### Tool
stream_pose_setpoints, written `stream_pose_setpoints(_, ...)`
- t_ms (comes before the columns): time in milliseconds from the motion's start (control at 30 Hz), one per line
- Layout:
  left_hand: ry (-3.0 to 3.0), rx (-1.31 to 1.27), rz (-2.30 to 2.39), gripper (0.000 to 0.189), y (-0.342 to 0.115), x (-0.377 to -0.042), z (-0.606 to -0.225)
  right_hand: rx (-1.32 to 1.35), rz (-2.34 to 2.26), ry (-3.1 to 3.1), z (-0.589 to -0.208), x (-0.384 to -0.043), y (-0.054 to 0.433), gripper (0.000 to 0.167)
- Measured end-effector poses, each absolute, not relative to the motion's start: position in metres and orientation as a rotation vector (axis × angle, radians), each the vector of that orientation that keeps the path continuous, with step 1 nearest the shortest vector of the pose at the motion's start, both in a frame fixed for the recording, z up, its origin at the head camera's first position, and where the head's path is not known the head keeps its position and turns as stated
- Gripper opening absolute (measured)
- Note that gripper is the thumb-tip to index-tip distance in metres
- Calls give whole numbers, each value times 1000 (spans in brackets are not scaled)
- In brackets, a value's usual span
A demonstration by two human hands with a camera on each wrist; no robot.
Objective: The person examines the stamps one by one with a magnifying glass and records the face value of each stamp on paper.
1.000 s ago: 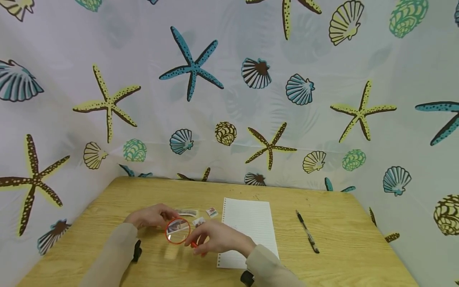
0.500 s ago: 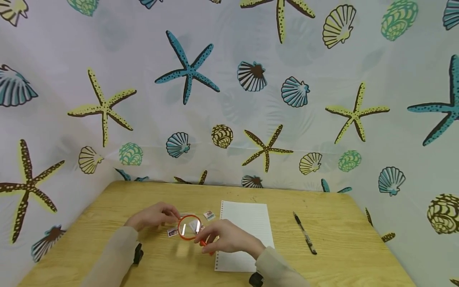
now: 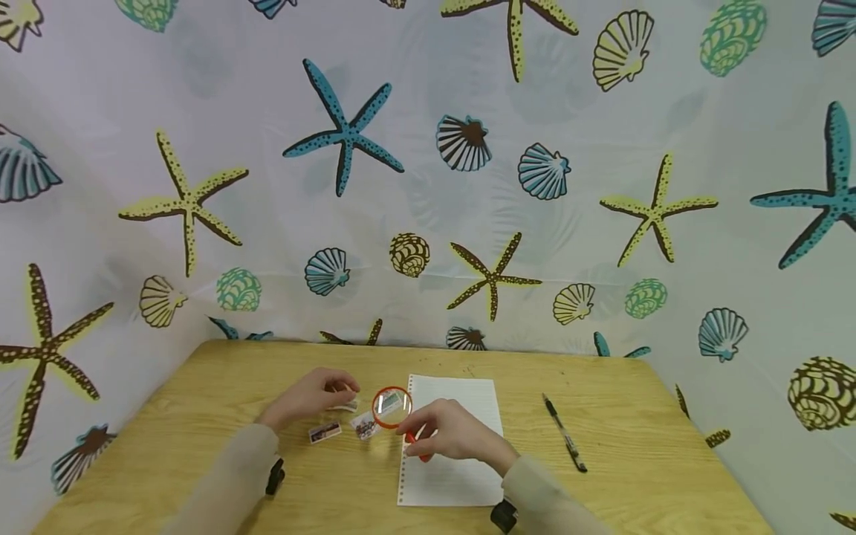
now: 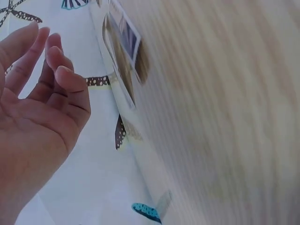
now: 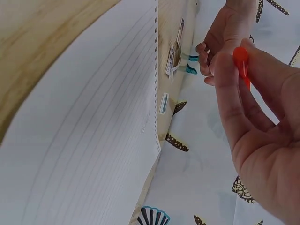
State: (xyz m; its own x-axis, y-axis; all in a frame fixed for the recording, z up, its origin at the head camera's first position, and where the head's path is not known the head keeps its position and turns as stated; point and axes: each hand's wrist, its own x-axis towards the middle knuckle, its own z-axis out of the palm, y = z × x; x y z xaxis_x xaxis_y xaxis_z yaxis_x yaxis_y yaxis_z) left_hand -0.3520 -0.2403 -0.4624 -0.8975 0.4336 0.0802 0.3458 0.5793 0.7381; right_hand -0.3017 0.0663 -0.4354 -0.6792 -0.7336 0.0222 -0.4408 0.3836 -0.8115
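Observation:
A red-rimmed magnifying glass [image 3: 392, 407] is held by its red handle [image 5: 241, 56], pinched between the thumb and fingers of my right hand [image 3: 455, 431]. Its lens hangs over a small stamp-like picture [image 3: 388, 403] at the left edge of the lined paper. My left hand [image 3: 310, 397] hovers at another stamp-like picture [image 3: 345, 406], partly covering it in the head view. In the left wrist view its fingers are loosely bent with nothing between them. Two more such pictures lie nearer to me: a dark one [image 3: 325, 432] and a pale, figured one [image 3: 364, 426].
The lined, hole-punched paper [image 3: 461, 475] lies under my right hand on the wooden table [image 3: 267, 513]. Right of the paper is a black pen [image 3: 564, 432]. A white curtain [image 3: 414, 193] printed with starfish and shells surrounds the table.
My right hand has carried the magnifying glass rightward and a little away from me, off the nearer pictures. My left hand has also shifted right and slightly away, and the dark picture now lies uncovered.

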Motion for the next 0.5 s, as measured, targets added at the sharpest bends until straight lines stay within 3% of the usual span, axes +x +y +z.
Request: stream_pose_setpoints(500, 2665, 637, 1344, 24, -188, -355, -463, -876, -1239, 2402, -445, -314, 102, 26)
